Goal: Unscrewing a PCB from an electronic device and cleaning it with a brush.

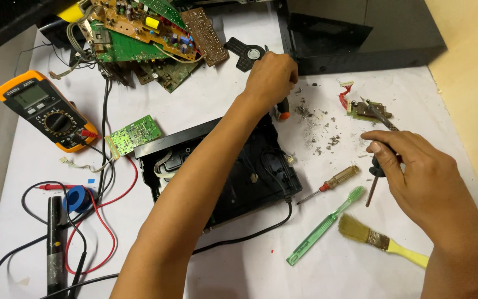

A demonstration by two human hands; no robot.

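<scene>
Our right hand [416,177] pinches a slim dark-handled screwdriver [376,169], tip down just beside the amber-handled screwdriver [333,182]. Our left hand [269,80] is clenched on a small black-and-orange tool [281,111] at the far edge of the black plastic device housing [233,171], near the small round speaker [249,54]. We judge a steady, upright grip best here. Open white tabletop [239,94] lies between; the green toothbrush [325,226] and yellow-handled brush [383,241] crowd the right.
</scene>
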